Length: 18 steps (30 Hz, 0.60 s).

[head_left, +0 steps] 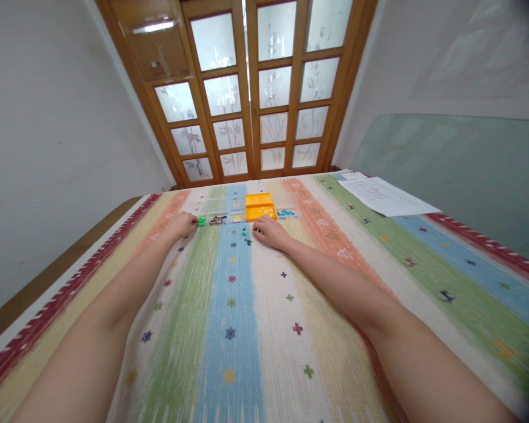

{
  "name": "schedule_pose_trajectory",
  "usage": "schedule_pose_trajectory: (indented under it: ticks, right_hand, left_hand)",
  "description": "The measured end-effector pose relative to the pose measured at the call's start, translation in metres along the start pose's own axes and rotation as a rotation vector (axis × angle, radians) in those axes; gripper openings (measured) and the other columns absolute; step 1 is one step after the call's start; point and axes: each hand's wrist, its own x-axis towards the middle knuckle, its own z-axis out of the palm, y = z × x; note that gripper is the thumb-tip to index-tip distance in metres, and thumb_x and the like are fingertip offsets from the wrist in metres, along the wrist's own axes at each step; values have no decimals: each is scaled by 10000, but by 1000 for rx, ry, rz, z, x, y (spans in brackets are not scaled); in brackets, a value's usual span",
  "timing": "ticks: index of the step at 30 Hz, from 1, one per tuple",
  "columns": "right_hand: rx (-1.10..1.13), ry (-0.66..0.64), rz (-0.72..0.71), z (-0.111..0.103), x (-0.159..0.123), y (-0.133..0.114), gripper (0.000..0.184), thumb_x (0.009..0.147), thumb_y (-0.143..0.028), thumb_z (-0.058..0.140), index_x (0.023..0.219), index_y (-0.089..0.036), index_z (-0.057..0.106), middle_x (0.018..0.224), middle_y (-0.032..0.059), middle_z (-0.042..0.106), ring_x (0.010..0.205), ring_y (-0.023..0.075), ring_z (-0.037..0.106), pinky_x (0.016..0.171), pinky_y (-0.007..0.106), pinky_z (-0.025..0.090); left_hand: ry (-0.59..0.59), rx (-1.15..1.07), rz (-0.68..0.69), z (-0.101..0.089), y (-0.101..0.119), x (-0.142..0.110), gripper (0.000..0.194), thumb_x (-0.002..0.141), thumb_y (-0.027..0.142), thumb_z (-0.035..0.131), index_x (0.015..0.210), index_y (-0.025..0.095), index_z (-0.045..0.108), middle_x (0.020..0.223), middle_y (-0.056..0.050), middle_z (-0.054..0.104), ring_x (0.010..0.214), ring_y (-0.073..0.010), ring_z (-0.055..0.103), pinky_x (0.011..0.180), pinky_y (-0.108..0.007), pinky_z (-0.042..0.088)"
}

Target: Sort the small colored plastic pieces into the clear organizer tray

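Observation:
My left hand point(185, 225) rests at the left end of a row of small clear boxes, its fingers curled together beside the bright green pieces point(201, 221). Whatever those fingers pinch is too small to make out. On the cloth just below the orange box point(258, 200) lies my right hand point(268, 232), fingers bent inward and closed. Their tips are partly hidden, so what they hold cannot be named. Tiny loose pieces point(247, 241), dark, green and blue, are scattered just left of it. White bits point(267, 211) lie in the orange box.
Clear compartments hold brown pieces point(217, 220), yellow pieces point(237, 217) and blue pieces point(285, 214). Printed paper point(385, 197) lies at the far right of the striped tablecloth point(231, 364). Beyond the table stand wooden glass-paned doors point(252, 117); a pale green board point(458, 170) is at right.

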Motion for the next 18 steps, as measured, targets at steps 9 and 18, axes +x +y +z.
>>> schedule_pose_trajectory:
  ticks: [9, 18]
  right_hand:
    - [-5, -13, -5, 0, 0, 1, 147, 968, -215, 599, 903, -189, 728, 987, 95, 687, 1015, 232, 558, 894, 337, 409]
    - [-6, -15, 0, 2, 0, 2, 139, 965, -212, 604, 899, -189, 725, 984, 90, 686, 1008, 227, 558, 886, 332, 409]
  left_hand:
    - [-9, 142, 28, 5, -2, -1, 314, 845, 302, 531, 975, 230, 808, 988, -126, 781, 939, -270, 672, 836, -337, 464]
    - [-2, 138, -16, -3, 8, -7, 293, 825, 306, 549, 935, 223, 808, 948, -119, 783, 934, -266, 679, 822, -322, 481]
